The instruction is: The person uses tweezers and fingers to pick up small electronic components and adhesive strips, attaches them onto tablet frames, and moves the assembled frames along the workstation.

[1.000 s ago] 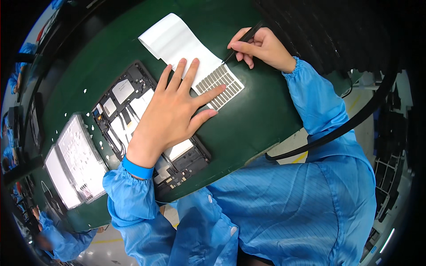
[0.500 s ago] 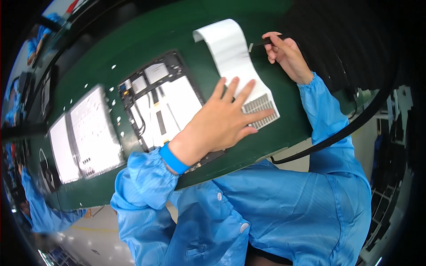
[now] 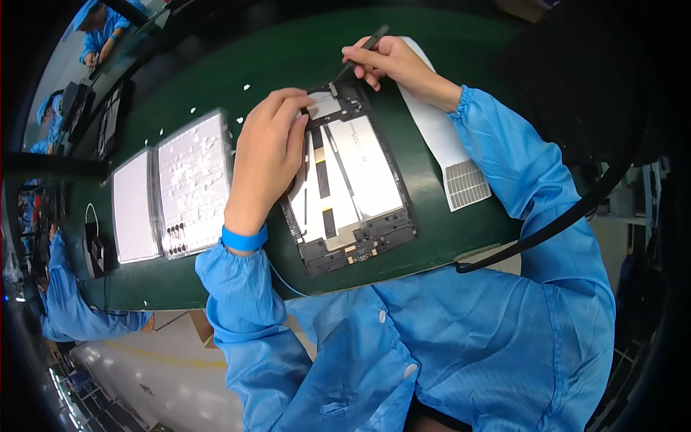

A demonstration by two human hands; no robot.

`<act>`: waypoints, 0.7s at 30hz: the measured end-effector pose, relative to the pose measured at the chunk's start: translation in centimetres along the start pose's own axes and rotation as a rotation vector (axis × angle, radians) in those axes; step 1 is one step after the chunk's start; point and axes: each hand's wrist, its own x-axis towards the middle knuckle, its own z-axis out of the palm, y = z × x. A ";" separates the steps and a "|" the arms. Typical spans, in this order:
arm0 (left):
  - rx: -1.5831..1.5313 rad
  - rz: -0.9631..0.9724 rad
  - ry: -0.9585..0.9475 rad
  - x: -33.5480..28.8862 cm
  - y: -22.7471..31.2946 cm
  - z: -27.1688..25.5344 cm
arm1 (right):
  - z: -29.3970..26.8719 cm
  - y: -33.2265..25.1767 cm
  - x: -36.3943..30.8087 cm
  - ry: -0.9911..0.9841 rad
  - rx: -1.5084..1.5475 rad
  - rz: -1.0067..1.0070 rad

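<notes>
The green table [image 3: 439,223] fills the middle of the scene, and there's the opened black device [image 3: 374,173] at its centre, insides up! Over on the left lies the clear-covered folder [image 3: 191,180]; on the right, the white strip [image 3: 432,129], grey oblongs in rows at its near end. Left hand [image 3: 270,144] half curled, fingertips on the device's far left part; whether it grips anything, I can't tell. Right hand [image 3: 399,65] closed in a pinch around the dark tweezers [image 3: 376,37], tips down at the device's far end! Blue wristband [image 3: 245,240] on the left wrist, white scraps [image 3: 247,87] dotting the far left.
</notes>
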 end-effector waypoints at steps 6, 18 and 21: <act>0.097 0.033 0.023 -0.1 0.0 1.8 | 1.0 2.0 -0.2 0.043 0.097 -0.058; 0.172 0.010 -0.053 0.4 0.8 2.6 | 0.6 2.3 -0.5 0.051 0.057 -0.031; 0.227 0.036 -0.042 0.2 0.8 2.3 | 1.0 2.5 -0.3 0.057 -0.054 -0.119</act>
